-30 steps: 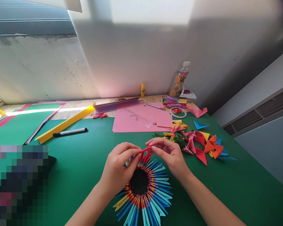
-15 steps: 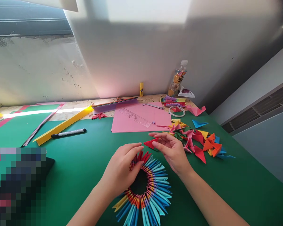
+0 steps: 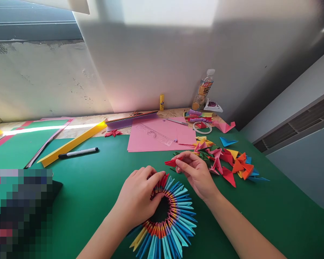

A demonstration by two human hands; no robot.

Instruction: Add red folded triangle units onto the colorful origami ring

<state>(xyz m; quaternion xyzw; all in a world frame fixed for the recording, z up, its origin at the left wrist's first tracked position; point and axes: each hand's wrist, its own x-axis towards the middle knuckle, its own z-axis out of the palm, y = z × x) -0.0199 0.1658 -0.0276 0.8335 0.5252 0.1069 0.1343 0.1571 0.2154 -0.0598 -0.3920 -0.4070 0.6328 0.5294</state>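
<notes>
A ring of folded paper pieces [image 3: 179, 216], mostly blue and turquoise with red and yellow parts, lies on the green tabletop. My left hand [image 3: 142, 196] grips its upper left side, thumb inside the hole and fingers over the outer edge, hiding that part. Just above the ring, my right hand [image 3: 196, 172] pinches a red folded paper triangle [image 3: 170, 163] between thumb and fingers. The triangle points left and stays apart from the ring. Beyond my right hand spreads a pile of loose folded paper pieces [image 3: 228, 162] in red, pink, orange, yellow and blue.
Pink paper sheets [image 3: 162, 129] carry a clear ruler [image 3: 155, 135]. Behind stand a glue stick [image 3: 162, 102] and a bottle [image 3: 203, 90]; a tape roll [image 3: 202, 127] lies near. A marker [image 3: 78, 153] and yellow folded strip [image 3: 72, 144] lie left. A blurred dark object [image 3: 56, 187] sits lower left.
My left fingers have closed down over the ring's red tips, and the ring has turned slightly. My right fingers have curled in around the red triangle, which now shows narrower.
</notes>
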